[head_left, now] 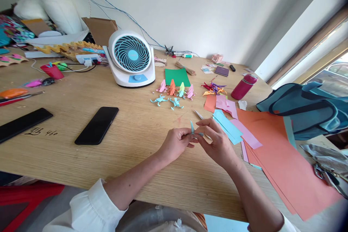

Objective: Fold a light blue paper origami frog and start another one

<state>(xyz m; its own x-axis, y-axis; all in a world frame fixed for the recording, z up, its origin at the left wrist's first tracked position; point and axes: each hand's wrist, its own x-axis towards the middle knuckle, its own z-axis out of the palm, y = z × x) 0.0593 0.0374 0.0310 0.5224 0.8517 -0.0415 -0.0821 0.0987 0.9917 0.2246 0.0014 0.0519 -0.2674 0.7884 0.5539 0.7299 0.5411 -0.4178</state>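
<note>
A small folded light-blue paper piece point(192, 127) is pinched between my two hands, above the front of the wooden table. My left hand point(178, 144) grips its lower left part with thumb and fingers. On its right side, my right hand point(216, 143) pinches it, the fingertips nearly meeting those of the left. One narrow point of the paper sticks up; my fingers cover much of the rest. Partly behind my right hand lie scissors point(199, 114), only a blade clearly showing. Light-blue strips point(227, 126) lie just right of that hand.
Beyond my hands stand several folded paper figures point(172, 87) near a green sheet point(178, 77). A fan point(132, 56) and a black phone point(96, 125) are to the left. Orange sheets point(293, 166), a red bottle point(244, 86) and a teal bag point(293, 110) are at right.
</note>
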